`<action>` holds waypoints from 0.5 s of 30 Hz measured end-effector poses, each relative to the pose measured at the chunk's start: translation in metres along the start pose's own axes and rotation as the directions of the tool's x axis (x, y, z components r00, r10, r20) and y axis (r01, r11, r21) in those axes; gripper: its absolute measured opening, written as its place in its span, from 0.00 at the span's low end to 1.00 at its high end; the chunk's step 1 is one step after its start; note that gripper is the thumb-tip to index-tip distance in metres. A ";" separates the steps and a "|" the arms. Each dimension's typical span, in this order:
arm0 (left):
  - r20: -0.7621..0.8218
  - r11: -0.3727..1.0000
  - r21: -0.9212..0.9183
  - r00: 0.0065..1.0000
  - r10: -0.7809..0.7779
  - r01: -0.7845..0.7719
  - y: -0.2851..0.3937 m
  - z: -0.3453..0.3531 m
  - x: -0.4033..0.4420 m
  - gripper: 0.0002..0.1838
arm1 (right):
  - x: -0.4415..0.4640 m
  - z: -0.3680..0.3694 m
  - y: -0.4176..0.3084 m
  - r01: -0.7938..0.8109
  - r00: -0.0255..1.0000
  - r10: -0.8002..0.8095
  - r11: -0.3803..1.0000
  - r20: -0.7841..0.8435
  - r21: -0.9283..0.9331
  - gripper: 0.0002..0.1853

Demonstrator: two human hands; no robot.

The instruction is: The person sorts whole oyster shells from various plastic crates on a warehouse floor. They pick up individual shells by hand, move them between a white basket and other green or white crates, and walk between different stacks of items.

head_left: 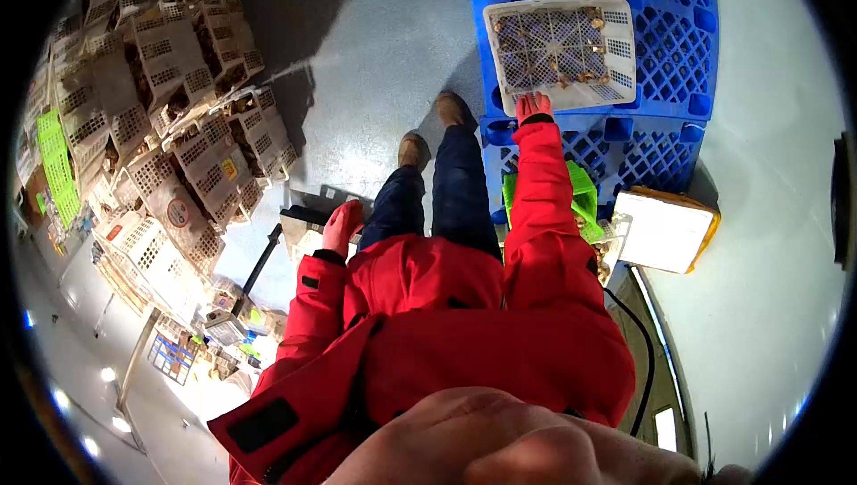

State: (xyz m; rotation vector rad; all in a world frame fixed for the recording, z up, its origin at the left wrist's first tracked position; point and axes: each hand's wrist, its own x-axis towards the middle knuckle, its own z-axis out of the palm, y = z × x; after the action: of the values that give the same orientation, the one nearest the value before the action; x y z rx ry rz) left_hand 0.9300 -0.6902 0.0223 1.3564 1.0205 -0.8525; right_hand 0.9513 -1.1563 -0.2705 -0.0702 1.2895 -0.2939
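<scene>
My right hand (534, 107) is at the near rim of a white plastic crate (619, 57), its fingers closed over the edge. The crate has a lattice floor with a few small brown and pale pieces scattered on it, whose kind I cannot make out. It rests on a blue plastic pallet (665, 34). Beside my left hip hangs my left hand (342, 226), its fingers loosely bent with no object visible in them. A dark boxy item (308, 217) stands on the floor near that hand, partly hidden.
Tall stacks of filled white crates (192, 164) rise on the left, with a green crate (58, 168) among them. Under my right arm sits another green crate (582, 199). A white-topped box (665, 228) lies to its right. Grey floor (384, 30) runs between stacks and pallet.
</scene>
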 end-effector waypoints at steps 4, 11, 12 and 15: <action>-0.026 0.997 -0.079 1.000 0.012 -0.014 -0.006 0.002 -0.002 0.21 | -0.023 0.032 0.014 -0.099 0.995 0.104 0.950 0.003 -0.296 0.34; -0.154 0.978 0.015 0.966 0.208 -0.209 0.027 0.026 -0.032 0.27 | -0.084 0.112 0.068 -0.100 0.981 0.193 0.649 0.035 -0.754 0.29; -0.157 0.970 -0.034 0.959 0.234 -0.242 0.027 0.029 -0.038 0.28 | -0.080 0.120 0.080 -0.116 0.967 0.248 0.632 0.059 -0.766 0.27; -0.038 0.961 -0.214 0.984 0.172 -0.176 0.010 0.006 -0.045 0.29 | -0.130 0.146 0.111 -0.032 0.968 0.224 0.548 0.110 -0.836 0.15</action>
State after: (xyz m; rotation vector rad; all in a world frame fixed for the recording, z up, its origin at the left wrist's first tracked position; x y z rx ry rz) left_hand 0.9239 -0.6990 0.0679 1.2490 0.9628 -0.5804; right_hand 1.0782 -1.0328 -0.1312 -0.8083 1.1145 0.4886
